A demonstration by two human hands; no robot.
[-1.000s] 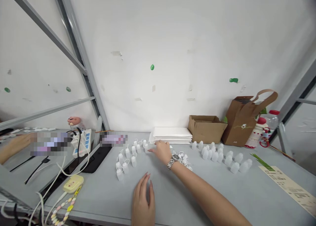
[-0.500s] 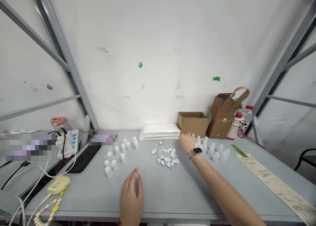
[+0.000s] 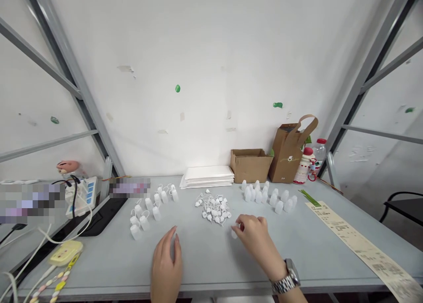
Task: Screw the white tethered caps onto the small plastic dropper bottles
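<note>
My right hand (image 3: 253,236) pinches a small translucent plastic bottle (image 3: 234,234) just above the table, mostly hidden by the fingers. Flat near the front edge lies my left hand (image 3: 167,263), fingers stretched out and nothing in them. Between and beyond the hands is a pile of white caps with strap loops (image 3: 215,209). To the right stand several uncapped bottles (image 3: 279,207). On the left, several bottles with caps and loops fitted (image 3: 144,222) stand in loose rows.
A stack of white sheets (image 3: 208,177), an open cardboard box (image 3: 251,166) and a brown paper bag (image 3: 286,157) line the wall. A long printed paper strip (image 3: 357,245) lies at the right. Cables and a power strip (image 3: 86,192) occupy the left.
My right hand has drawn back from the uncapped bottles toward me, now with a bottle in its fingers. My left hand stays in about the same place on the table. The view has shifted slightly.
</note>
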